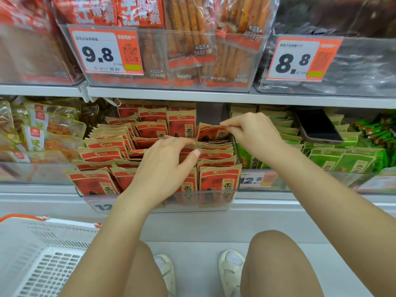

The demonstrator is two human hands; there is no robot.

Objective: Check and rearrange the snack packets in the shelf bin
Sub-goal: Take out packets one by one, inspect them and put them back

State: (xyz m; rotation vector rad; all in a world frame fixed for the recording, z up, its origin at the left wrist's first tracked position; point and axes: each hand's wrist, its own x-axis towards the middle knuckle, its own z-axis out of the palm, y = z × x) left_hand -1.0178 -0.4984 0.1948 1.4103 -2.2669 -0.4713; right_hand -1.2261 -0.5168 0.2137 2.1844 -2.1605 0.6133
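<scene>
A clear shelf bin [216,202] on the lower shelf holds several red and tan snack packets [100,154], standing in rows. My left hand [165,168] reaches into the middle of the bin, fingers curled over the tops of packets there. My right hand [250,133] is at the bin's back right and pinches the top edge of one upright red packet [209,132] between thumb and fingers. Packets under my left palm are hidden.
Green packets [347,159] fill the bin to the right, with a dark phone [319,127] lying on them. Clear pouches [49,133] fill the left bin. The upper shelf carries bins with price tags [100,53]. A white basket [40,254] stands at lower left.
</scene>
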